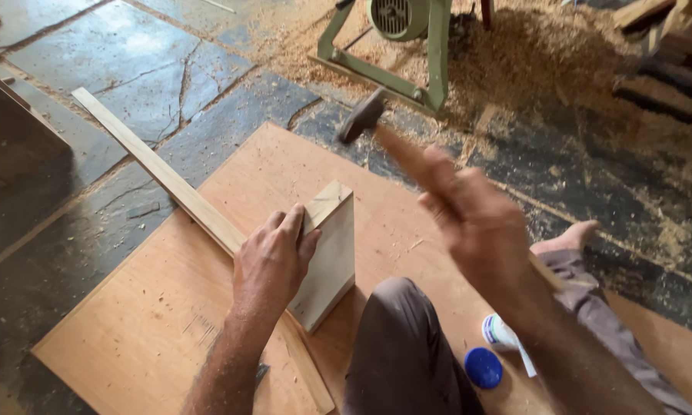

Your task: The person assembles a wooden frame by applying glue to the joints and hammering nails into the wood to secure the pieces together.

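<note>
- We are holding the wood block (329,253) steady with our left hand (273,261), near the board's (154,323) middle.
- Our right hand (480,223) is gripping the hammer (363,115), lifted high.
- We cannot tell if any nail is in.

pale tan wooden block (329,253) on orange-brown plywood sheet (169,323), blue cap (484,367), green machine frame (430,54), grey cracked stone floor (131,69).

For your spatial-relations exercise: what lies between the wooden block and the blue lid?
In the head view, the person's bent knee lies between the wooden block and the blue lid.
</note>
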